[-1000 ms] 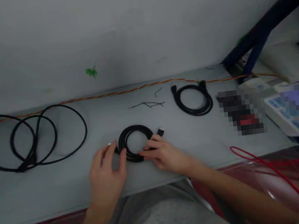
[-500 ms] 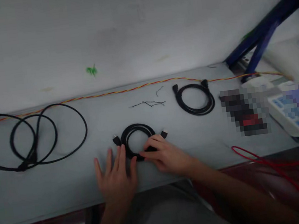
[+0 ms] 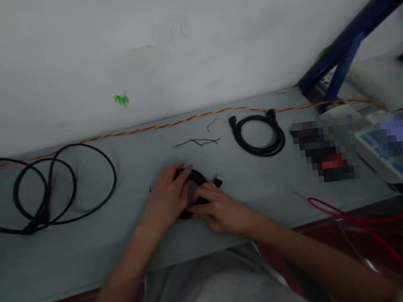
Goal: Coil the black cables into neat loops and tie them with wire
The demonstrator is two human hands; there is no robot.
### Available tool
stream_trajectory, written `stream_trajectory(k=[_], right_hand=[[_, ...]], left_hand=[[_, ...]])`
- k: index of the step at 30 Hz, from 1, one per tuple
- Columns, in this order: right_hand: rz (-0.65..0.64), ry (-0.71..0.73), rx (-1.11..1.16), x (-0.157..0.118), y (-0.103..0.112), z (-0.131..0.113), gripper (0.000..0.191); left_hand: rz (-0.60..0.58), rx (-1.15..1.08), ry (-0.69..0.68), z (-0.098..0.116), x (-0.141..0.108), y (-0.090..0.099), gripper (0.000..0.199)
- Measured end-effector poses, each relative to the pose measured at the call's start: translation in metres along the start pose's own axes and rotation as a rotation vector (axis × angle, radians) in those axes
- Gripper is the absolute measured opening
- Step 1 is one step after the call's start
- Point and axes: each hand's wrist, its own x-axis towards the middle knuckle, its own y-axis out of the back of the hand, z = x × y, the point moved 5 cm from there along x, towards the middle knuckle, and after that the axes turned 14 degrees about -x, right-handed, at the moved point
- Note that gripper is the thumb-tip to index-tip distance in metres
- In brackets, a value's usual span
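A small coiled black cable lies on the grey tabletop in front of me, largely covered by my hands. One of its plugs pokes out on the right; only a bit of the other shows at the left. My left hand reaches over the coil's left side, fingers curled onto it. With thumb and fingers closed, my right hand grips the coil's lower right part. Behind the coil lie thin black twist ties.
A second coiled black cable sits at the back right, a looser black cable at the left. A red-yellow twisted wire runs along the wall. On the right are a blurred dark object, a white device and a red cord.
My left hand has moved up and right from the table beside the coil onto its left side, covering the left plug. My right hand keeps its grip.
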Motion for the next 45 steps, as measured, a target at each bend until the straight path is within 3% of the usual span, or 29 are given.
stream_trajectory(k=[3, 8, 11, 16, 20, 29, 33, 36, 39, 42, 45], right_hand=[[0.032, -0.003, -0.009, -0.001, -0.001, 0.001, 0.022], [0.027, -0.038, -0.126, -0.004, 0.004, -0.001, 0.028], [0.082, -0.18, -0.249, -0.01, 0.004, -0.004, 0.034], [0.216, -0.414, -0.126, -0.019, -0.002, -0.014, 0.037], [0.307, -0.48, -0.058, -0.018, -0.001, -0.018, 0.03], [0.447, -0.734, -0.134, -0.018, -0.003, -0.009, 0.05], [0.374, -0.733, -0.282, -0.022, -0.001, -0.014, 0.045], [0.337, -0.722, -0.392, -0.024, 0.004, -0.018, 0.044], [0.31, -0.707, -0.426, -0.022, 0.009, -0.017, 0.049], [0.307, -0.652, -0.44, -0.018, 0.013, -0.017, 0.057], [0.305, -0.597, -0.442, -0.017, 0.015, -0.016, 0.061]], left_hand=[[-0.128, -0.152, -0.074, -0.012, 0.017, -0.009, 0.036], [-0.008, -0.207, 0.005, -0.029, 0.019, -0.013, 0.046], [0.065, -0.21, 0.095, -0.033, 0.016, -0.014, 0.04], [0.129, -0.216, 0.143, -0.033, 0.015, -0.014, 0.041], [0.153, -0.237, 0.143, -0.033, 0.016, -0.014, 0.039], [0.194, -0.282, 0.084, -0.032, 0.015, -0.016, 0.041], [0.197, -0.369, 0.092, -0.032, 0.016, -0.018, 0.036], [0.124, -0.29, 0.059, -0.026, 0.016, -0.016, 0.052], [-0.04, -0.104, -0.047, -0.014, 0.019, -0.012, 0.075], [-0.25, 0.081, -0.215, 0.0, 0.023, -0.009, 0.072], [-0.366, 0.17, -0.361, 0.006, 0.029, -0.006, 0.063]])
